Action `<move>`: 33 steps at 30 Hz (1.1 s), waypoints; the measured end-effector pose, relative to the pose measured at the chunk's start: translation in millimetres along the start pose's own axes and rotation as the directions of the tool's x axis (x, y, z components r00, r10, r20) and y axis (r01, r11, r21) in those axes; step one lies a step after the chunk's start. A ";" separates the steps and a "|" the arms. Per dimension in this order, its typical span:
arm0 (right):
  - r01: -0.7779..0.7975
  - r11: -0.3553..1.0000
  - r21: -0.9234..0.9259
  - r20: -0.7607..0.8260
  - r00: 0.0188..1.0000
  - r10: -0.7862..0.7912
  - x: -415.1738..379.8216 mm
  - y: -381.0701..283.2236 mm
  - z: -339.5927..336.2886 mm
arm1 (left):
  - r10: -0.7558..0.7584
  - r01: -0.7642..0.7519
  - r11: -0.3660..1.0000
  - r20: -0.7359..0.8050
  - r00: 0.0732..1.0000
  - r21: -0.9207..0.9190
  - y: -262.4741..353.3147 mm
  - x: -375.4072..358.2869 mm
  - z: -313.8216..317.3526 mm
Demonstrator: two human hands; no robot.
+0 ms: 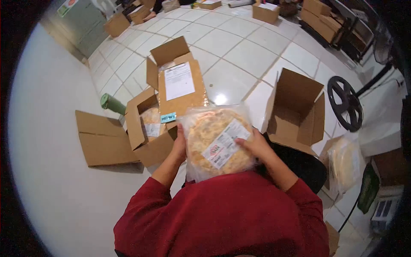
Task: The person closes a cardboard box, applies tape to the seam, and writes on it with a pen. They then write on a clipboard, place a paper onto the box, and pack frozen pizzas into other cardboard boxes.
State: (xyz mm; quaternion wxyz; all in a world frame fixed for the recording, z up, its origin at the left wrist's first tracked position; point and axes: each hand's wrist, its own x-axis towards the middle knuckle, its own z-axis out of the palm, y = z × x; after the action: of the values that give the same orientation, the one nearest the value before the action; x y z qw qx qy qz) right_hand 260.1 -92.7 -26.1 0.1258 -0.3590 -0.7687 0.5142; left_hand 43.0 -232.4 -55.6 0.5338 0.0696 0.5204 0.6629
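Note:
A round, flat food item in a clear plastic bag [201, 135] with a white label is held close to my red top. My left hand [180, 143] grips the bag's left edge. On its right side, my right hand [254, 145] holds it with the thumb over the label. Left of the bag, an open cardboard box [156, 150] contains a similar labelled bagged item [150, 118]. A brown clipboard [180, 100] with a printed sheet leans over another open box [169, 50]. To the right stands an open box [295, 105] whose visible inside shows bare cardboard.
A green roll [113, 103] stands by the left box. At the right are a fan's round black base [345, 104], another bagged item [344, 165] and a black surface [295, 165]. More cardboard boxes [265, 13] line the far floor, and a white wall [51, 128] is at the left.

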 end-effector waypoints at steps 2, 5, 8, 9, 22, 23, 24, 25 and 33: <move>-0.232 0.678 0.698 0.240 0.967 0.084 -0.1 -2.6 -7.3 | -0.074 0.081 0.988 -0.055 0.996 0.132 6.2 -7.1 9.5; -0.241 0.733 0.636 0.171 0.970 0.170 -8.1 -2.6 -13.9 | -0.038 0.039 0.996 -0.012 0.999 0.085 7.7 -11.8 15.3; -0.239 0.874 0.423 -0.003 0.964 0.265 -21.6 -3.1 -13.4 | -0.041 0.043 0.998 0.060 0.997 -0.037 0.2 -7.2 12.9; -0.206 0.950 0.236 -0.087 0.969 0.232 -23.9 -3.9 -12.9 | -0.038 0.044 0.996 0.075 0.996 -0.077 1.4 -7.8 14.5; -0.272 0.798 0.538 0.142 0.962 0.232 -13.8 -11.8 -29.4 | -0.052 0.055 0.996 0.045 0.998 -0.068 7.7 -16.8 30.3; -0.219 0.779 0.587 0.115 0.976 0.188 -14.2 -14.9 -27.7 | -0.046 0.049 0.996 0.042 0.998 -0.077 4.1 -12.6 28.6; -0.220 0.777 0.590 0.114 0.975 0.190 -15.5 -17.7 -26.9 | -0.038 0.041 0.995 0.043 0.998 -0.086 2.0 -10.6 28.4; -0.235 0.732 0.640 0.140 0.972 0.190 -17.5 -20.4 -25.6 | -0.039 0.043 0.996 0.049 0.998 -0.084 0.3 -9.0 26.6; -0.226 0.634 0.739 0.070 0.963 0.261 -30.6 -24.7 -39.4 | 0.102 -0.066 0.980 0.188 0.977 -0.186 -13.4 8.8 0.3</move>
State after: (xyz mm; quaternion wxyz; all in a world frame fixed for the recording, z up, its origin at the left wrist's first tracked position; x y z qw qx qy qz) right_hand 293.6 -91.1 18.3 0.2067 -0.3878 -0.4350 0.7859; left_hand 48.1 -226.8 -69.7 0.5580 0.1085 0.4003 0.7188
